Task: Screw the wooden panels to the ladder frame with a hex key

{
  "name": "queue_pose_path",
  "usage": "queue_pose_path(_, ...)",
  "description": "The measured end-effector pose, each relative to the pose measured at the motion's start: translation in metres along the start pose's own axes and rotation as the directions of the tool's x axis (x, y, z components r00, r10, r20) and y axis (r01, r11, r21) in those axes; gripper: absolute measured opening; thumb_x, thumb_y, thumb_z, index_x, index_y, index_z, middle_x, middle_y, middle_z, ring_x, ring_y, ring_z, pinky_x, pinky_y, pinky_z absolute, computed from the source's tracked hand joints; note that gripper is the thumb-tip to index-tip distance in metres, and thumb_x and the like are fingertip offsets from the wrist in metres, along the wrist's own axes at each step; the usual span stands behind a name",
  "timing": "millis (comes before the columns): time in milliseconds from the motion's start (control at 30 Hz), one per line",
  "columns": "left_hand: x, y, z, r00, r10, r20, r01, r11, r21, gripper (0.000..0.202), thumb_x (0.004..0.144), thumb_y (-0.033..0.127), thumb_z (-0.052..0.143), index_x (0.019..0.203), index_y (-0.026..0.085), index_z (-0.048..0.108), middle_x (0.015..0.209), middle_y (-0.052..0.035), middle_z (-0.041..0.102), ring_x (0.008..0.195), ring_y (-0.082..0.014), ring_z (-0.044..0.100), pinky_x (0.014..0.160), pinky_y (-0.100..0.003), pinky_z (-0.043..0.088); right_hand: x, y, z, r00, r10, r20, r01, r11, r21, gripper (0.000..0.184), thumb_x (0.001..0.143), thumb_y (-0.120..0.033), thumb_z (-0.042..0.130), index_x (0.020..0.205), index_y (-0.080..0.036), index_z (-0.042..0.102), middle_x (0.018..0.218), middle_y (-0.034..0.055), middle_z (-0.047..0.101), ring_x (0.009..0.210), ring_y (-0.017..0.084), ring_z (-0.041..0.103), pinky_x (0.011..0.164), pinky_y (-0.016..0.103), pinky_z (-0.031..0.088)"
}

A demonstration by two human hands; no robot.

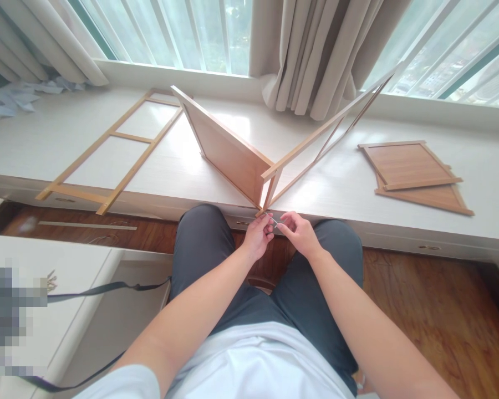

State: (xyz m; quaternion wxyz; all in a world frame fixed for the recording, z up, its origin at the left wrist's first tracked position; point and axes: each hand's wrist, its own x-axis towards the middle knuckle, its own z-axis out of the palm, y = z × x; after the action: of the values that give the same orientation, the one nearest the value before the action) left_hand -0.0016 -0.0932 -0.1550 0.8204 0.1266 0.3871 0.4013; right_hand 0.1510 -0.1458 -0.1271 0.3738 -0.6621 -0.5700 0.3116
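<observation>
A thin metal rod [273, 220], which looks like a hex key, lies between my hands at the near bottom corner of the wooden pieces. My left hand [258, 235] is closed, its thumb and fingertips pinching at the rod beside that corner. My right hand [298, 231] has its thumb and forefinger at the rod's near end, other fingers curled. A wooden panel [228, 147] stands on edge, leaning away to the left. An open wooden frame [316, 136] stands on edge to the right, meeting the panel at the corner. The joint itself is partly hidden.
Another ladder-like wooden frame [110, 133] lies flat on the white ledge [183, 177] at left. Two wooden panels [411, 163] overlap at right. Curtains [303, 55] hang behind. A white table [83, 260] with a dark strap [103, 288] stands at my left.
</observation>
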Motion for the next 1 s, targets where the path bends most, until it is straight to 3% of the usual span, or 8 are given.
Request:
queue_pose_path(300,-0.001,0.001,0.001,1.0,0.004,-0.001,-0.004,1.0,-0.028,0.04,0.068,0.03,0.094,0.099,0.015,0.073,0.074,0.0039,0.061,0.056,-0.0045,0.048,0.049,-0.017,0.034,-0.002,0.005,0.003,0.993,-0.086,0.082,0.094,0.99,-0.109,0.03,0.084,-0.04,0.075,0.106,-0.024,0.063,0.081,-0.0024,0.064,0.063,0.015,0.056,0.064,0.029,0.048)
queue_pose_path(567,-0.002,0.001,0.0,1.0,0.001,0.001,-0.001,0.999,-0.036,0.04,0.067,0.029,0.095,0.097,0.015,0.072,0.072,0.0038,0.061,0.055,-0.0043,0.048,0.047,-0.018,0.029,0.0,0.004,0.006,0.995,-0.089,0.048,0.094,0.988,-0.123,0.018,0.094,-0.041,0.064,0.102,-0.024,0.064,0.079,-0.0005,0.066,0.062,0.016,0.056,0.065,0.031,0.048)
queue_pose_path(1000,-0.006,0.002,-0.001,1.0,0.001,0.004,-0.001,0.999,-0.05,0.044,0.064,0.035,0.096,0.095,0.015,0.072,0.074,0.003,0.062,0.056,-0.0046,0.049,0.05,-0.019,0.032,-0.002,0.004,0.011,0.993,-0.099,0.062,0.108,0.982,-0.156,0.017,0.094,-0.041,0.064,0.101,-0.025,0.066,0.078,-0.0006,0.066,0.062,0.018,0.056,0.066,0.032,0.048)
